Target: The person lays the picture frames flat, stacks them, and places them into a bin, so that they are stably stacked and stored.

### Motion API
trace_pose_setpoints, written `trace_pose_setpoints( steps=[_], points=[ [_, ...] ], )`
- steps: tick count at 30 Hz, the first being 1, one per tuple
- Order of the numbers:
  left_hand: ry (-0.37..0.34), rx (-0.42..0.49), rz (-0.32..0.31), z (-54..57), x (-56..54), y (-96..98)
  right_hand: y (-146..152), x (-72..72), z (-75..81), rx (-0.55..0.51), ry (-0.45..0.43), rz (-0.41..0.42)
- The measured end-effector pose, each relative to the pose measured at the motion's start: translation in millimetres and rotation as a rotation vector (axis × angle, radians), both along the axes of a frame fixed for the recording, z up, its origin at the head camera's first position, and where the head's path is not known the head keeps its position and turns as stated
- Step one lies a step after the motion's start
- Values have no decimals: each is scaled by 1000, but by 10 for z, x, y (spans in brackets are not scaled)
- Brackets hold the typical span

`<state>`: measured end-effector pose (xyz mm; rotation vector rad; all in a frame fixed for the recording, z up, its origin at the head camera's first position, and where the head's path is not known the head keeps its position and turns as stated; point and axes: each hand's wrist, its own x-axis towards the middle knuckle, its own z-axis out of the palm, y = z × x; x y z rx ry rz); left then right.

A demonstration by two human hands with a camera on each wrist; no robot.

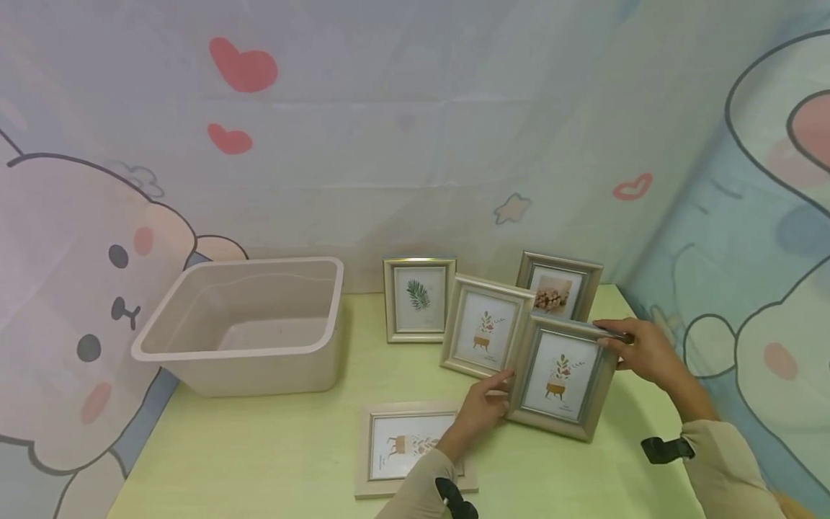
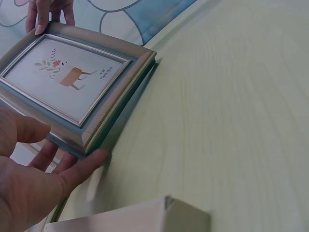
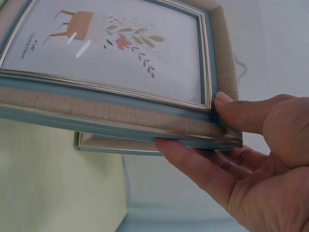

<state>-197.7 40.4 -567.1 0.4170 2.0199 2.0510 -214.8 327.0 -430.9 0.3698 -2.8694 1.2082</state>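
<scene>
Both hands hold a taupe picture frame with a blue-grey inner band point(image 1: 560, 378), tilted upright at the right of the table. My right hand point(image 1: 642, 353) pinches its upper right corner; in the right wrist view the thumb point(image 3: 241, 113) lies on the front and the fingers go behind. At the lower left edge is my left hand point(image 1: 483, 404), its thumb point(image 2: 34, 129) at the front and its fingers at the back. Left of it stands a champagne frame with a plant print point(image 1: 488, 328), partly overlapped. A similar frame point(image 1: 382, 450) lies flat, partly covered by the left forearm.
A beige plastic bin point(image 1: 272, 371) stands at the left of the pale green table point(image 1: 259, 454). At the back stand a gold frame with a green leaf print point(image 1: 419, 299) and a brown frame with a photo point(image 1: 586, 281). Cartoon-printed cloth point(image 1: 389, 144) hangs behind.
</scene>
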Motion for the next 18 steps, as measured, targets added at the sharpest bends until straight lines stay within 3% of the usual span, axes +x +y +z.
trace_pose_setpoints(
  steps=[4, 10, 18],
  points=[
    [-49, 29, 8, 29, 49, -3, 50, 64, 0, -45, -52, 2],
    [26, -24, -7, 36, 94, -8, 117, 184, 22, -107, -124, -3],
    [41, -54, -41, 53, 136, -91, 139, 312, 18, -171, -167, 19]
  ],
)
